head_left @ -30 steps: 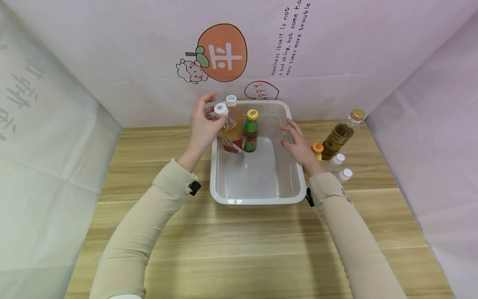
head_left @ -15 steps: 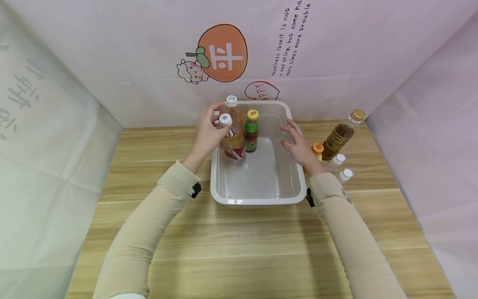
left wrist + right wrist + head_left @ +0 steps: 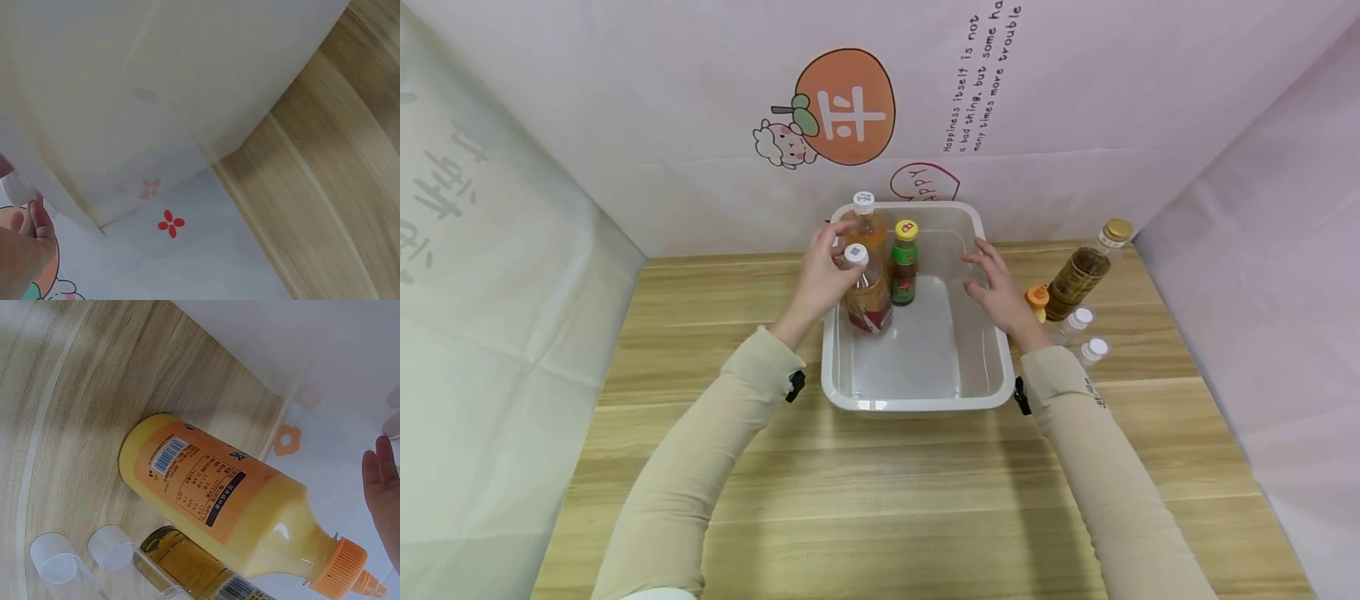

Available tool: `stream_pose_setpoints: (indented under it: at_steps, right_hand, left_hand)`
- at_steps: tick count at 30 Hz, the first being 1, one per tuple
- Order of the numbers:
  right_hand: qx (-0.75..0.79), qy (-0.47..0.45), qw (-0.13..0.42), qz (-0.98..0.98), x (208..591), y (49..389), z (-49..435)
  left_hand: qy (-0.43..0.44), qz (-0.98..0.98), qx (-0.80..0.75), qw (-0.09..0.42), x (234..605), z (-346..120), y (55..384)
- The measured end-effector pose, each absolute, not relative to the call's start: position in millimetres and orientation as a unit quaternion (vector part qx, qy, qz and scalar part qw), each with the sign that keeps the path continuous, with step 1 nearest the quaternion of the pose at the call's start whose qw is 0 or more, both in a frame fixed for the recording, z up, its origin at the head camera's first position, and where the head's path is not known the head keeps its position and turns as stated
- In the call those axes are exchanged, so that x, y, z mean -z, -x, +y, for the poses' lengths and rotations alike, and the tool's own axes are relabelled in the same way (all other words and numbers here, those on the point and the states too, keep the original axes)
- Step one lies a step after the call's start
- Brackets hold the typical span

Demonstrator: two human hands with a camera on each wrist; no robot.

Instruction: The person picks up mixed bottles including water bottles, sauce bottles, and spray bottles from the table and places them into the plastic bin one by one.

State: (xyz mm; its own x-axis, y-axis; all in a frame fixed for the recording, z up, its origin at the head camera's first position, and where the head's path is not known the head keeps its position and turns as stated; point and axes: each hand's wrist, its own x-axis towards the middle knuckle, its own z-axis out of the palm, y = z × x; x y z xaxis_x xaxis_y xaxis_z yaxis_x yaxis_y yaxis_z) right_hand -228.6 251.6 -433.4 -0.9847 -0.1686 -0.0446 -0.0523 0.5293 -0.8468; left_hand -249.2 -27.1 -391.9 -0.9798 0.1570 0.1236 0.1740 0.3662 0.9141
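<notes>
My left hand [image 3: 822, 279] pinches the white cap of a clear plastic bottle [image 3: 870, 315] with a yellow and red label. That bottle stands in the left part of a pale grey plastic basin [image 3: 917, 404]. Just behind it is a second white-capped bottle [image 3: 865, 221] with orange contents. To its right stands a green-labelled glass bottle [image 3: 905, 265] with a yellow cap. My right hand [image 3: 1000, 292] is at the basin's right wall, fingers extended over the inside and holding nothing. In the left wrist view, only part of the left hand [image 3: 28, 247] and the cap show.
Right of the basin stand a yellow squeeze bottle [image 3: 219, 494] with an orange nozzle cap, a gold-capped oil bottle [image 3: 1078, 279] and two clear containers with white lids [image 3: 1095, 348]. Printed white cloth [image 3: 700, 100] walls the wooden table [image 3: 865, 517] at the back and sides.
My left hand has brought the white-capped bottle toward me inside the basin, slightly to the right and lower. The right hand has stayed at the basin's right wall.
</notes>
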Motion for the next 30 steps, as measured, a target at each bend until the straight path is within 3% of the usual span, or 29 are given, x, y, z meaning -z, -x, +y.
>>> stream_pose_setpoints:
  at_steps: [13,23,30]
  right_hand:
    - [0.494,0.062,0.074,0.864,402.5,215.4,239.7]
    - [0.487,0.064,0.061,0.869,431.3,228.3,250.6]
    - [0.488,0.064,0.066,0.868,420.4,221.3,246.0]
  left_hand:
    - [0.093,-0.832,0.546,-0.009,401.6,-27.9,251.9]
    - [0.079,-0.836,0.543,-0.018,403.7,-27.5,250.8]
    - [0.059,-0.820,0.569,-0.019,408.7,-26.2,250.3]
